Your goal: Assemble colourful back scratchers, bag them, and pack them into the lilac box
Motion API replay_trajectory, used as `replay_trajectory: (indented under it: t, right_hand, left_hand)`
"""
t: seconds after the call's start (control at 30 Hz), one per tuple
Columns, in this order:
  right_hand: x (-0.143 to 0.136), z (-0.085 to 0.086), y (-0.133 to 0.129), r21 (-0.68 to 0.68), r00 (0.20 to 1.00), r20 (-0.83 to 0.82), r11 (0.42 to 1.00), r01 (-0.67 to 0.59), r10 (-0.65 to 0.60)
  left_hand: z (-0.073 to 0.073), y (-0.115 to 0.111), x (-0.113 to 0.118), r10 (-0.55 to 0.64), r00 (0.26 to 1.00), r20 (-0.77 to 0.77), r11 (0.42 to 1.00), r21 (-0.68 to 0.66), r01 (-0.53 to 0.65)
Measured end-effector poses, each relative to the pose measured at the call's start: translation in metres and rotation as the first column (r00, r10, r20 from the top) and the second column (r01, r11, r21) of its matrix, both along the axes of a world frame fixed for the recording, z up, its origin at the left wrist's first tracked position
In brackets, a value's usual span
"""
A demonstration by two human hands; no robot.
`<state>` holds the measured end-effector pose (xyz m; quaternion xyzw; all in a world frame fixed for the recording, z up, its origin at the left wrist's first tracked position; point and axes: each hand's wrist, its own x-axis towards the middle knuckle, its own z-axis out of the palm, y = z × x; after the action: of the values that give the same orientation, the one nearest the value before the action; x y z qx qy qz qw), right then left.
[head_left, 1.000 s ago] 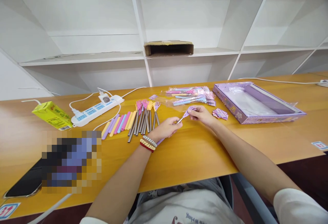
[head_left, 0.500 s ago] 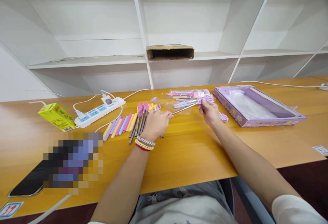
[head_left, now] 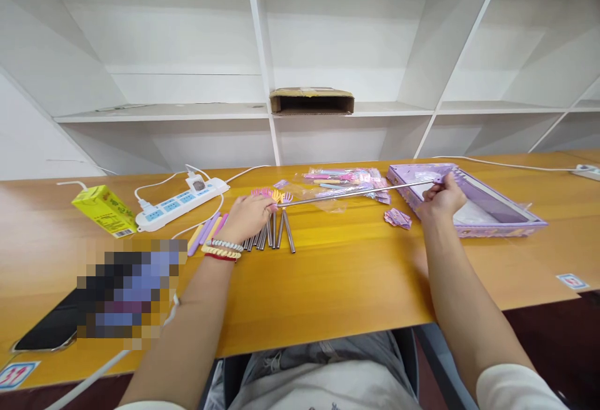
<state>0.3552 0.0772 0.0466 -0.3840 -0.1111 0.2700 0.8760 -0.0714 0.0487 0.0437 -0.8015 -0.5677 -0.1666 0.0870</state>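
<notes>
A telescopic back scratcher (head_left: pixel 351 193) stretches long between my two hands over the table. My left hand (head_left: pixel 247 217) is closed around its left end, and my right hand (head_left: pixel 440 197) pinches the other end in front of the purple box; its purple head is mostly hidden by the fingers. Below and beside my left hand lie several back scratchers (head_left: pixel 287 232) with steel rods and pink, yellow or purple claw heads. Coloured tubes (head_left: pixel 202 236) in yellow, purple and pink lie partly behind my left wrist.
Plastic-wrapped back scratchers (head_left: pixel 344 177) lie at the back, with a small purple packet (head_left: pixel 398 219) nearer. The open purple box (head_left: pixel 497 231) stands right. Left are a power strip (head_left: pixel 180 205), a yellow drink carton (head_left: pixel 104 211) and a phone (head_left: pixel 49 322). A cardboard box (head_left: pixel 312 93) sits on the shelf.
My hands have moved apart, the left one leftward and the right one rightward to the purple box. The back scratcher between them has been drawn out much longer.
</notes>
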Motion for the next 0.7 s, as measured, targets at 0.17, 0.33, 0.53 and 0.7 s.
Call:
replay_trajectory:
  t: [0.17,0.33,0.53,0.7]
  right_hand:
    - [0.034,-0.001,-0.003,-0.036,0.986,-0.091,0.990,0.136,-0.139]
    - [0.032,0.003,-0.004,0.063,0.989,-0.058,0.988,0.140,-0.136]
    - [0.012,0.007,-0.006,0.126,1.000,0.022,0.992,0.008,-0.011]
    - [0.010,-0.005,0.002,0.121,0.988,0.153,0.992,-0.027,0.009]
  left_hand:
    - [-0.001,0.002,-0.032,0.055,0.995,-0.077,0.997,0.062,-0.051]
    - [-0.006,0.002,-0.058,0.089,0.994,-0.064,0.981,0.176,-0.077]
    - [-0.013,0.000,-0.073,0.160,0.987,0.020,0.948,0.277,-0.159]
    - [-0.016,-0.008,-0.066,0.191,0.972,0.137,0.942,0.254,-0.221]
